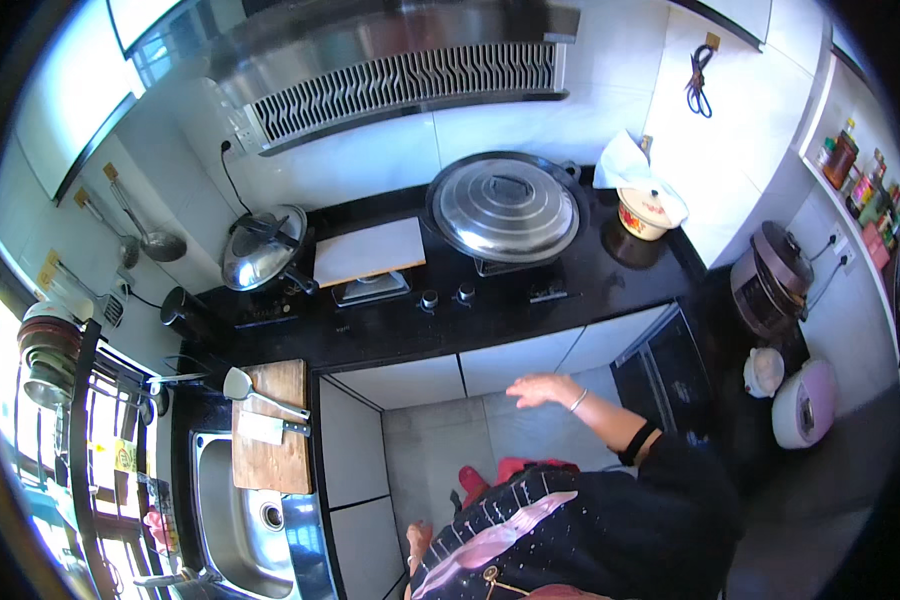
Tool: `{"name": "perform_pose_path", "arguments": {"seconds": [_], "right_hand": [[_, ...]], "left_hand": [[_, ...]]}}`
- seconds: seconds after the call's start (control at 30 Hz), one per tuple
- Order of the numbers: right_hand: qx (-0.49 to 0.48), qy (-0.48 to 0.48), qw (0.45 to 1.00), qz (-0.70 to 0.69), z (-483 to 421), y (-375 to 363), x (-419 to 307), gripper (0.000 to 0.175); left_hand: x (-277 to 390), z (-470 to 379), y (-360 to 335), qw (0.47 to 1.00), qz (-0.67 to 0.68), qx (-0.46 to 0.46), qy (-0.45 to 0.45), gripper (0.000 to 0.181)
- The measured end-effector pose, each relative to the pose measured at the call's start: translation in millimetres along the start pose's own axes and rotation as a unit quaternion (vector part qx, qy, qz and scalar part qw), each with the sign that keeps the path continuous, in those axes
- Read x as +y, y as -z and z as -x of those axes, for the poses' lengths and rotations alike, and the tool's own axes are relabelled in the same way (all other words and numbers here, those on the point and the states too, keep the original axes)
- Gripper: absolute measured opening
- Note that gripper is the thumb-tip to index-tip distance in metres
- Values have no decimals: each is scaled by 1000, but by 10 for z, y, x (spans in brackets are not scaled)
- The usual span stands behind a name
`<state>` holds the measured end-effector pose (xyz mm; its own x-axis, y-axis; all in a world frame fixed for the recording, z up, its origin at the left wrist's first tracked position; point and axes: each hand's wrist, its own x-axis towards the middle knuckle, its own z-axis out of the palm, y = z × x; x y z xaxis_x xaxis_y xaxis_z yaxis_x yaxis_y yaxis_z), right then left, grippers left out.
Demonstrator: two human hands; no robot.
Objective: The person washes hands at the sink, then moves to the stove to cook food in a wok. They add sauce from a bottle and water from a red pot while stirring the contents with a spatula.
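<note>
My right hand [544, 391], a silver bangle at its wrist, is held out above the grey floor in front of the white lower cabinets. It holds nothing that I can see, and its fingers reach to the left. Low by my body, my left hand [420, 535] shows only in part, near the sink-side cabinets, its fingers mostly hidden. Closest to that side is a wooden cutting board [271, 469] lying partly over the steel sink [229, 517]. On the board rest a cleaver [261, 427] with a black handle and a pale spatula [259, 394].
A large lidded wok [506, 206] stands on the hob. Left of it are a white board [371, 251] and a lidded pan [262, 247]. An enamel pot [645, 217] sits right. Beyond are a pressure cooker [769, 277] and a rice cooker [804, 405]. The range hood [405, 82] overhangs the counter.
</note>
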<state>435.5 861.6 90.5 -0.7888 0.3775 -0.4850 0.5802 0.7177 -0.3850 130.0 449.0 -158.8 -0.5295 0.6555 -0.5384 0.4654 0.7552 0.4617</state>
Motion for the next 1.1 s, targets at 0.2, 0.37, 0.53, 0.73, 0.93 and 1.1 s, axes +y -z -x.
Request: {"name": "perform_pose_path", "arguments": {"seconds": [0.2,0.37,0.53,0.73,0.93,1.1], "right_hand": [[18,-57,998,-10,14,205,165,44],[-8,-93,995,31,-200,600,427,38],[69,-3,998,9,-381,1282,368,30],[214,-48,974,-60,-418,2524,758,23],[459,-128,867,143,-638,3448,1825,19],[388,-242,875,161,-934,3646,2190,22]], "left_hand": [[-71,-319,428,999,-13,-35,-7,49],[-73,-415,453,995,98,18,8,51],[-73,-275,319,997,31,69,-12,46],[-17,-87,243,996,54,51,39,42],[102,-69,272,992,82,70,65,38],[280,-181,406,985,120,102,73,34]]}}
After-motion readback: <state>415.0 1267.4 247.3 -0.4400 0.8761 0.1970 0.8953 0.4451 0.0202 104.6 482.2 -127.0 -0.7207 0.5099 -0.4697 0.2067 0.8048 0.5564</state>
